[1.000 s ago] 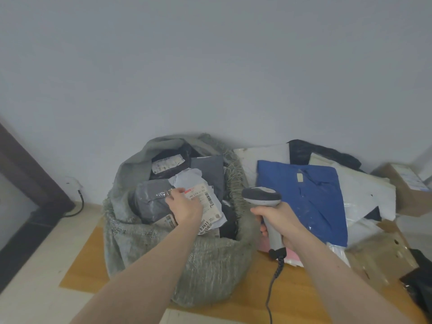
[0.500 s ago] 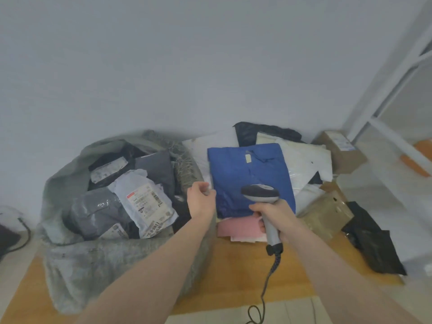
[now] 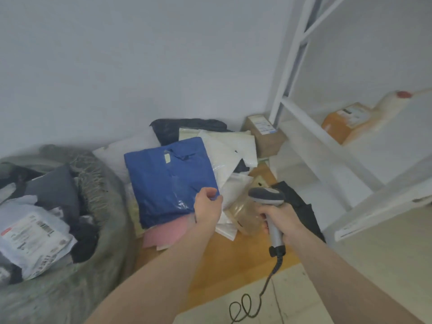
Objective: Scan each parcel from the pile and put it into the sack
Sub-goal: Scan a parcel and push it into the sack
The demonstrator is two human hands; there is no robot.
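Sack (image 3: 70, 265) far left of blue parcel (image 3: 168, 178), mouth open, nearly full. Blue parcel tops pile (image 3: 224, 155), clear film slick. Left hand (image 3: 207, 208) at its near right corner, fingers curled; whether grip has closed on film, cannot tell. Right hand (image 3: 279, 216) right of parcel, clamped on scanner (image 3: 266, 197).
Risk: film slips, pile slides; cord (image 3: 247, 307) snags.
Room: shelf frame (image 3: 304, 127) crowds far right; path to sack open.

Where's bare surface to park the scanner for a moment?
Bare wooden board shows in front of the pile, between the pink parcel and the scanner cord, under the left hand. Pale floor right of the right hand is open too. The sack looks full; the pile around the blue parcel is crowded.
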